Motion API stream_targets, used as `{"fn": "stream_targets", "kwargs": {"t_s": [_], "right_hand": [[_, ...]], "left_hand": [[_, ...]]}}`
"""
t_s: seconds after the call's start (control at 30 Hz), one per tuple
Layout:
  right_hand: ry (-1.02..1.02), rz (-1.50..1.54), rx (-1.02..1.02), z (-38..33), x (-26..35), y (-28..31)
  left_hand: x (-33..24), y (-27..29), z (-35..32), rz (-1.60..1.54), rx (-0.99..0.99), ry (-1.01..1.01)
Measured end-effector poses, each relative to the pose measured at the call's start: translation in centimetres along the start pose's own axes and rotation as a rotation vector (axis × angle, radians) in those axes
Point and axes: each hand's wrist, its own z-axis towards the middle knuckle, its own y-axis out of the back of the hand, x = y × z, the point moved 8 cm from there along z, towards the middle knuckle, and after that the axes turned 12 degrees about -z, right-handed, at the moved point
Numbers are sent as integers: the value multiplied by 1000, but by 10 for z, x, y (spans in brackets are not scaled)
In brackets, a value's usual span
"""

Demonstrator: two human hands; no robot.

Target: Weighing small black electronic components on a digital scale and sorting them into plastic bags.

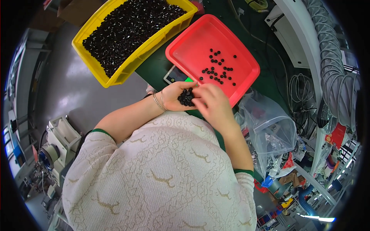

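Observation:
My left hand point(175, 92) is turned palm up and cupped around a small heap of black round parts point(185, 97). Each part is short and cap-like, too small to tell its exact kind. Over the heap, my right hand point(211, 102) has its fingers bent and slightly blurred, with the fingertips at the edge of the pile. Whatever its fingers pinch is hidden. Just beyond both hands lies a red tray point(189, 50), with several similar black parts scattered over its right and near side. Farther left, a yellow bin point(135, 61) is filled with shiny black pieces.
Under the tray's near left side sits a device with a small panel point(173, 75), on a dark green tabletop point(152, 71). Clear plastic bags point(269, 127) hang to the right. A ribbed grey hose point(331, 57) and loose cables stand at the far right. Machines point(58, 150) are at the left.

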Motion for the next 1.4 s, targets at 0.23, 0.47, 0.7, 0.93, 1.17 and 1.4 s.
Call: {"fn": "stream_targets", "kwargs": {"t_s": [0.23,0.47,0.7,0.93,1.17,1.4], "right_hand": [[-39,-24,60,-14,-8,-21],[-41,-11,97,-25,-9,-22],[-65,-21,45,-30,-13,-24],[-19,-39,3,-28,-8,-21],[-317,270,-220,-19,-52,10],[-361,-83,-240,-8,-96,11]], "left_hand": [[15,-3,3,3,68,81],[17,15,4,-12,-15,131],[20,13,3,6,-55,124],[18,21,5,-24,17,146],[22,-1,-3,15,-15,120],[24,-5,-6,46,41,142]]}}
